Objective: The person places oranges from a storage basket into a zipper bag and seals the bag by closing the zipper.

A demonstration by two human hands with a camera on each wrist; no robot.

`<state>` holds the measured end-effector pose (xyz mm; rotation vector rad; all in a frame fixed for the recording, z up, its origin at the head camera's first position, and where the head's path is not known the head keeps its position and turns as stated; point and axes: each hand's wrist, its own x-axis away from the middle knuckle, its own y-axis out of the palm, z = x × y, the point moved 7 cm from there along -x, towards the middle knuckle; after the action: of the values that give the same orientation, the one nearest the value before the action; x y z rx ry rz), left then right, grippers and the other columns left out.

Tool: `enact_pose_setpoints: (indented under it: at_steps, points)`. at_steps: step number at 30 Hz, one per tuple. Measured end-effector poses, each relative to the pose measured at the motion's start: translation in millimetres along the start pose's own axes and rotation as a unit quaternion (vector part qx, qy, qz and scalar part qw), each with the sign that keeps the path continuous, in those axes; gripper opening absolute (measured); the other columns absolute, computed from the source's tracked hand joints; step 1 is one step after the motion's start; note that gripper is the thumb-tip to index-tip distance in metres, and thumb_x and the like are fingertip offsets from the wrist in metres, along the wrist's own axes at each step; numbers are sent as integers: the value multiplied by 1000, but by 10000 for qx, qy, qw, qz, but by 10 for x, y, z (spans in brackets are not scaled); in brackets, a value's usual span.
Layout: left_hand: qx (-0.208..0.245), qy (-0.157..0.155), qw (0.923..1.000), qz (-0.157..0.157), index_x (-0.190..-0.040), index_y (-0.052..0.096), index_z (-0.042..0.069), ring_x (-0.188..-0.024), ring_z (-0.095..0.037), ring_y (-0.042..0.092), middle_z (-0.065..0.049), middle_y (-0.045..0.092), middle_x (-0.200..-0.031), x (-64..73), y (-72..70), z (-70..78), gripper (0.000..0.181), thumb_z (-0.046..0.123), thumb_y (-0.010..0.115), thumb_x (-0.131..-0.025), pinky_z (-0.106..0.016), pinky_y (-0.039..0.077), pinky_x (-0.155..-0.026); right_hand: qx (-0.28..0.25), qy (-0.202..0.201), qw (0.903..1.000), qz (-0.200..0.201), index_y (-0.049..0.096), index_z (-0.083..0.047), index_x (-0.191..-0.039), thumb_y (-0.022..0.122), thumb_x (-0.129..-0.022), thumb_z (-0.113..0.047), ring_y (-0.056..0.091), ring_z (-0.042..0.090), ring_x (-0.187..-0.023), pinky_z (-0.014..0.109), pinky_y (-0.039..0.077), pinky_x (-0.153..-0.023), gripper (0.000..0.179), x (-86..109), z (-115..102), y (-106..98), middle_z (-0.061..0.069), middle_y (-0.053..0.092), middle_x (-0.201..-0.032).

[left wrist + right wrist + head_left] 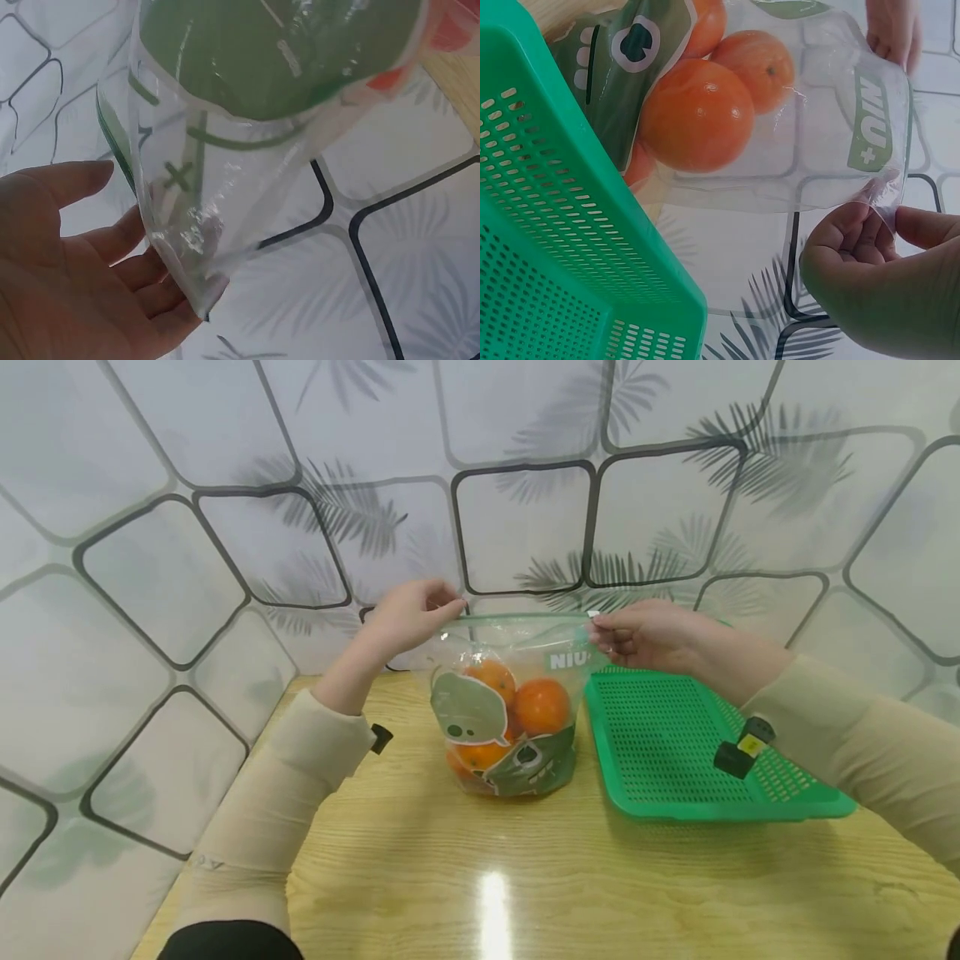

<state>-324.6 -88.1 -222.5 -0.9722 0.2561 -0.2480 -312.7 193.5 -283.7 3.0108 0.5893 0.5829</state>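
Observation:
A clear zip bag [517,647] with green cartoon print stands upright on the table, several oranges [542,706] inside it. Its zip edge runs level across the top. At the top left corner is my left hand [412,614]. In the left wrist view that hand's fingers [161,289] touch the bag's side edge from behind, while the thumb [86,180] stands apart from the plastic. My right hand [648,631] pinches the opposite top corner between thumb and fingers, as the right wrist view also shows near the bag's NIU label [871,124].
A green perforated plastic basket [618,777] stands right of the bag, under my right forearm. The wooden table [420,877] meets a wall [525,527] with a leaf and line pattern behind and at the left.

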Motion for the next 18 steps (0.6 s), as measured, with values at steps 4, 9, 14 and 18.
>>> enact_pose_setpoints:
  at_steps: [4, 9, 14, 18]
  points:
    - [-310, 337, 9989, 132, -127, 68, 7, -120, -30, 66, -13, 72, -128, -56, 48, 242, 31, 30, 58, -108, -47, 53, -105, -132, 18, 9999, -93, 76, -13, -92, 50, -112, -16, 66, 8, -80, 20, 56, -76, 34, 6, -1, 3, -3, 75, -86]
    - [-821, 883, 9920, 360, -120, 71, 11, -116, -26, 68, -7, 74, -122, -111, 153, 558, 26, 31, 60, -108, -43, 54, -102, -135, -8, 9998, -163, 76, -13, -91, 50, -113, -16, 66, 8, -80, 20, 55, -77, 34, -1, 8, 12, -3, 75, -86]
    - [-1583, 1257, 9774, 619, -120, 72, 12, -114, -24, 69, -5, 72, -122, -168, 327, 836, 26, 33, 61, -107, -40, 56, -100, -41, -21, 9999, -158, 76, -14, -89, 50, -113, -18, 66, 7, -81, 20, 54, -78, 36, -17, 25, 15, -5, 75, -87]
    - [-2278, 1703, 9551, 834, -121, 72, 11, -113, -24, 69, -4, 73, -120, -216, 497, 1040, 29, 33, 59, -107, -38, 55, -101, -49, -14, 9998, -193, 76, -14, -90, 50, -113, -18, 66, 8, -83, 20, 54, -79, 35, -24, 32, 19, -4, 75, -88]
